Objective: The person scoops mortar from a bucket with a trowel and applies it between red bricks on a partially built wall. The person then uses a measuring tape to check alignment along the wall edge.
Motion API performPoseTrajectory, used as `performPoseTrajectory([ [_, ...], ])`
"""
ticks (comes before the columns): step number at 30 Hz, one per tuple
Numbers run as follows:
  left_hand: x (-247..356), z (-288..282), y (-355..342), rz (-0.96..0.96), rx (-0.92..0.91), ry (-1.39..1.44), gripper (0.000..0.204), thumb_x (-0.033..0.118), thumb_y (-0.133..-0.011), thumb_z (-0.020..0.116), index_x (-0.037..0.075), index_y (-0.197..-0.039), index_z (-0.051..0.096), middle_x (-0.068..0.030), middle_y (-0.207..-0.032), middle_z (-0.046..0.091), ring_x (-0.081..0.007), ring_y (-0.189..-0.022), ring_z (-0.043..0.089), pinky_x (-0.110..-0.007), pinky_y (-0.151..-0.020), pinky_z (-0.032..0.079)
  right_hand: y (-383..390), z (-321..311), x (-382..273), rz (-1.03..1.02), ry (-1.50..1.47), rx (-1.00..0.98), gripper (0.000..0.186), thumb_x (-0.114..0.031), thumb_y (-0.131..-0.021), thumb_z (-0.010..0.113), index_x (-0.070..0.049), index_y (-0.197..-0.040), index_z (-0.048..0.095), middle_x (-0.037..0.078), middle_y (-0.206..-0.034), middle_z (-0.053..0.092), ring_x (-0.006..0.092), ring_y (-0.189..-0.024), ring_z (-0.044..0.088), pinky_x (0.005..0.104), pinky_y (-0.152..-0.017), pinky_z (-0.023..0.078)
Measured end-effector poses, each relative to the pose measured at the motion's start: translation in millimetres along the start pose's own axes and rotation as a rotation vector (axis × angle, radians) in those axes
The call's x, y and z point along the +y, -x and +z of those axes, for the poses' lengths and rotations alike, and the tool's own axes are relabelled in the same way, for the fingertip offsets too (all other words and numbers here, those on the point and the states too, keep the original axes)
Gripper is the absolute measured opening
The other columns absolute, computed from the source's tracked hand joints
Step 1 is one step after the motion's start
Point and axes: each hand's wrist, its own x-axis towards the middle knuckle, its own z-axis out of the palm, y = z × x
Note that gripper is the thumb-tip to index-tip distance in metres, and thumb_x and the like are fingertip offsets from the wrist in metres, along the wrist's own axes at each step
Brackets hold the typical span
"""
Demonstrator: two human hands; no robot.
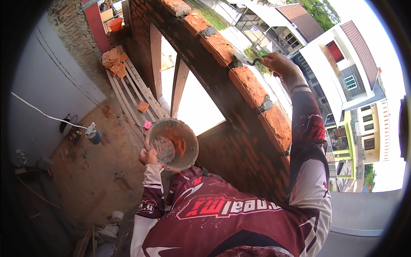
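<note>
My left hand (150, 156) grips the rim of a mortar-crusted bucket (192, 147), orange inside and tilted toward me. Grey residue coats its bottom, with little mortar visible. Stretched out over the wall, my right hand (280, 68) is closed round the handle of a trowel (243, 58). The trowel's blade meets a dab of grey mortar (235, 63) in a joint between two bricks. The top course of orange bricks (248, 85) runs diagonally, with mortar lumps in other joints. A thin string line follows the near edge of that course.
Below left, long wooden planks (135, 92) carry a pile of broken bricks (114, 62) and one loose brick (143, 106). A wooden frame (179, 85) fills the wall opening. A white cable (47, 115) crosses at left, near a small dark container (93, 135). Houses stand beyond the wall.
</note>
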Motion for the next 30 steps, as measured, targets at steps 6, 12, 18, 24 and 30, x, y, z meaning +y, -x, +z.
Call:
performPoseTrajectory([
  [6,1.1,3.1,9.8,-0.012,0.007,-0.09,0.021,-0.006,-0.062,0.055,0.007,-0.061,0.038,-0.0009,-0.066,0.051,-0.0109,-0.057,0.042,-0.029,-0.052,0.035,20.1,13.4,-8.1,0.01,0.172,0.036,0.038,-0.038,-0.095,0.054,-0.003,-0.104,0.068,0.004,-0.071,0.057,0.0162,-0.059,0.055,0.0339,-0.054,0.047],
  [12,3.9,4.0,12.7,-0.033,0.011,-0.052,0.021,-0.007,-0.061,0.054,0.007,-0.061,0.038,-0.0014,-0.068,0.053,-0.0125,-0.058,0.045,-0.03,-0.053,0.038,41.5,44.2,26.7,0.087,-0.095,0.028,0.042,-0.042,-0.096,0.054,-0.006,-0.113,0.068,0.003,-0.069,0.055,0.0144,-0.053,0.052,0.0316,-0.049,0.046],
  [18,1.2,10.2,5.3,0.007,-0.012,-0.071,0.025,-0.005,-0.06,0.056,0.008,-0.06,0.034,0.0008,-0.064,0.046,-0.0123,-0.056,0.04,-0.031,-0.052,0.036,55.6,71.8,48.9,0.017,0.042,0.147,0.044,-0.046,-0.099,0.049,-0.011,-0.117,0.068,0.015,-0.088,0.068,0.0266,-0.073,0.065,0.0413,-0.069,0.052],
  [24,7.9,16.2,6.0,-0.003,-0.1,-0.072,0.017,-0.004,-0.069,0.061,0.005,-0.066,0.048,-0.0019,-0.069,0.057,-0.0111,-0.06,0.05,-0.028,-0.056,0.042,57.1,29.9,32.8,-0.02,0.367,0.08,0.038,-0.041,-0.097,0.049,-0.013,-0.115,0.068,0.016,-0.105,0.07,0.0361,-0.1,0.065,0.0465,-0.087,0.05],
  [30,13.6,22.4,19.5,-0.046,-0.082,0.014,0.029,-0.003,-0.065,0.062,0.011,-0.06,0.036,0.0026,-0.06,0.048,-0.009,-0.05,0.041,-0.029,-0.045,0.032,61.3,39.7,5.0,-0.093,0.338,0.325,0.042,-0.046,-0.098,0.049,-0.017,-0.121,0.068,0.016,-0.107,0.07,0.0359,-0.101,0.066,0.0449,-0.086,0.051],
])
